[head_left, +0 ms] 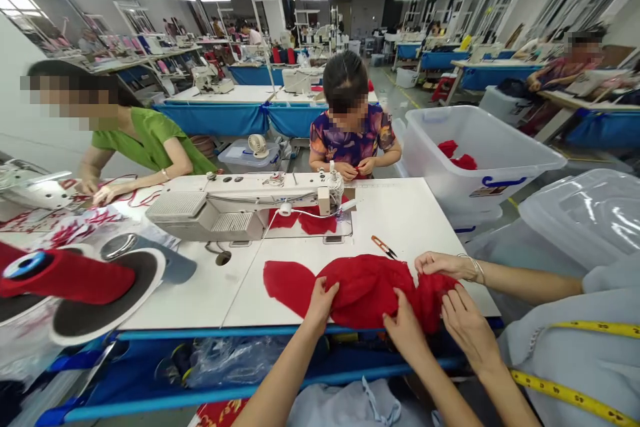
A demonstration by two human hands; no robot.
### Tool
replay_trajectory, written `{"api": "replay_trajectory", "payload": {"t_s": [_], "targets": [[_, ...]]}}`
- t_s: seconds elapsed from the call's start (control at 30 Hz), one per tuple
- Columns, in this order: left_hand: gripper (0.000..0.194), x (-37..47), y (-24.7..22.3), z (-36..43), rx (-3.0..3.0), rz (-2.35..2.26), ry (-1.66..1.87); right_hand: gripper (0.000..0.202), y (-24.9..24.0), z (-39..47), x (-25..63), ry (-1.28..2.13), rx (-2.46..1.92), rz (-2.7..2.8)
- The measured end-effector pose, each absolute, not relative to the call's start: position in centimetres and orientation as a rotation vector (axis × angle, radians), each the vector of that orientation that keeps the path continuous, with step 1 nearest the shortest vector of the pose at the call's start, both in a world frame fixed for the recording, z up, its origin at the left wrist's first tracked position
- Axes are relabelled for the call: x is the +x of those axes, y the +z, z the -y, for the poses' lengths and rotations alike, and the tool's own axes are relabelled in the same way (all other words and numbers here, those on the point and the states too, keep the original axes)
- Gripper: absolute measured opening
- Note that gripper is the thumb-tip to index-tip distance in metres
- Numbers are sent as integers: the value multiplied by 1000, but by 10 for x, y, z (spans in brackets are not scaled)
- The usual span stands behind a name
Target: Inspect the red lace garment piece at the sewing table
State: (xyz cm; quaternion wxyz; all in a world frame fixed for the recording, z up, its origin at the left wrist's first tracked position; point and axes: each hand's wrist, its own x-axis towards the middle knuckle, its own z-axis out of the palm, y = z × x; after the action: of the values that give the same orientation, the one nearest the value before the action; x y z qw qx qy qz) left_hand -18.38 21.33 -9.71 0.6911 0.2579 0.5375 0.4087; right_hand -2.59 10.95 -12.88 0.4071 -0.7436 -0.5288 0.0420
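Red fabric [370, 287] lies spread at the front edge of the white table. My left hand [321, 300] pinches its left part between thumb and fingers. Lower on the cloth, my right hand [406, 327] grips its edge near the middle. A co-worker's two hands [463, 310] hold the right end of the red fabric, close beside my right hand. Another flat red piece [290, 283] lies to the left, partly beside my left hand. Small orange-handled snips [383, 246] rest behind the fabric.
A sewing machine [260, 197] stands across the table, with red pieces under its arm. Red thread cones [85, 278] stand at the left. Two people sit beyond. A clear plastic bin [480, 147] is at the right, near the co-worker with a yellow tape measure [575, 397].
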Motion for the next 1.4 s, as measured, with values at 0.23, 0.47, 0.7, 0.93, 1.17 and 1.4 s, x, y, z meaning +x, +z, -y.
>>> {"api": "replay_trajectory", "payload": {"t_s": [0.23, 0.47, 0.7, 0.93, 1.17, 1.4], "targets": [[50, -194, -94, -197, 725, -1135, 1029, 47, -129, -110, -54, 100, -2040, 1313], [21, -215, -75, -211, 1134, -1120, 792, 30, -114, -123, -48, 189, -1768, 1273], [55, -230, -75, -217, 1631, -1033, 679, 35, -119, -116, -40, 255, -1808, 1237], [14, -220, -47, -234, 1763, -1128, 883, 18, -90, -121, -26, 250, -1815, 1039], [39, -204, 1, -208, 1199, -906, 552, 41, -33, -124, -59, 491, -1490, 1258], [55, -211, 9, -201, 872, -851, 442, 22, -14, -130, -61, 1021, -1372, 1139]]}}
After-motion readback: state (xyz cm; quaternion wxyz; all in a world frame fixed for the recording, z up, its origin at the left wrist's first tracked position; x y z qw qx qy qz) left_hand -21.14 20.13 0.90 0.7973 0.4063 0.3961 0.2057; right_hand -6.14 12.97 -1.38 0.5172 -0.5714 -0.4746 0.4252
